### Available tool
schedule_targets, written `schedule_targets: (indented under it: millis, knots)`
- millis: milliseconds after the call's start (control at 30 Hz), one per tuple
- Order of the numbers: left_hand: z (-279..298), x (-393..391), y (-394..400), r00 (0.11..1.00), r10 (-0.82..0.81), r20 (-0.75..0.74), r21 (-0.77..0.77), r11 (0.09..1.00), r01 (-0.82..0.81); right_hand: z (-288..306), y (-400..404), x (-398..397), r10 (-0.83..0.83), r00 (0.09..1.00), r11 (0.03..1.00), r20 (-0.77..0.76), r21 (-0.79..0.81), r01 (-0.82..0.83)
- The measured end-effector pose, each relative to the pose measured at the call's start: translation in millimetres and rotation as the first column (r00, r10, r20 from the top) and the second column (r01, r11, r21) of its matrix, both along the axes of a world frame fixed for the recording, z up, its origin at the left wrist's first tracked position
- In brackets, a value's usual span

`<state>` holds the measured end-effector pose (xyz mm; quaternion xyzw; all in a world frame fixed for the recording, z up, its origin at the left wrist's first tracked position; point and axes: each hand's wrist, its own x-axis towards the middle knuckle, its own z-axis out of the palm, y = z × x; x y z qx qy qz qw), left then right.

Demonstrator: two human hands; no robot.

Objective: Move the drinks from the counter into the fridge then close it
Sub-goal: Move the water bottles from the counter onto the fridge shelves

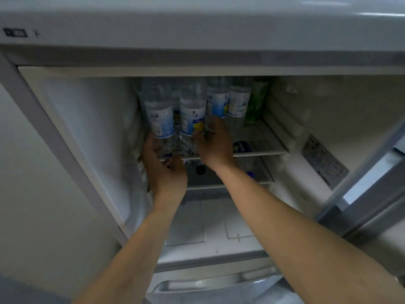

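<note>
The fridge's upper wire shelf (266,140) carries clear water bottles (161,119) crowded upright at its left front edge — more behind them — with a green bottle (257,102) standing near its back right corner.

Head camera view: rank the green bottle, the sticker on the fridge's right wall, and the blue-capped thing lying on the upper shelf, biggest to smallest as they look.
1. Sticker, though it is nearer the camera.
2. Green bottle, top hidden.
3. Blue-capped thing, smallest.

Both forearms are bare, with no sleeves, down to the left hand (163,172) and right hand (215,145).
</note>
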<state>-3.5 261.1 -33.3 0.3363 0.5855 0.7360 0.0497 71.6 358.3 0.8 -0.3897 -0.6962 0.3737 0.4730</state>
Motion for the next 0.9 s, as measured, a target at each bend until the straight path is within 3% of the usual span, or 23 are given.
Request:
schedule_targets:
  millis: [100,167,333,500,633,733,900]
  knots:
    - [-12.1,17.5,-13.3,0.994,0.011,-0.11,0.061,0.998,-0.004,-8.4,-24.7,26.9,0.001,1.0,1.0,-0.013,-0.011,-0.001]
    - [-21.1,35.2,-21.4,0.997,-0.024,-0.08,0.06,0.998,0.029,-17.8,-44.8,51.5,-0.02,1.0,0.998,-0.018,-0.055,0.019]
    - [-64.4,105.4,-49.1,0.979,-0.184,-0.088,-0.096,0.98,0.175,-65.6,-105.0,141.6,-0.066,0.997,0.974,-0.029,-0.219,0.058]
    - [-115.1,204.0,-84.2,0.913,-0.408,0.023,-0.305,0.867,0.395,-128.6,-177.5,264.1,-0.303,0.953,0.894,-0.007,-0.35,0.281]
    - [-157.3,275.5,-119.6,0.794,-0.606,0.048,-0.477,0.684,0.551,-174.7,-244.6,365.6,-0.525,0.849,0.733,0.064,-0.473,0.489]
    - [-189.5,318.9,-152.1,0.659,-0.745,0.102,-0.624,0.468,0.626,-210.1,-301.7,433.0,-0.659,0.741,0.541,0.13,-0.602,0.587]
    - [-235.1,370.4,-201.2,0.465,-0.845,0.266,-0.765,0.109,0.635,-261.2,-397.4,517.5,-0.82,0.54,0.215,0.189,-0.772,0.598]
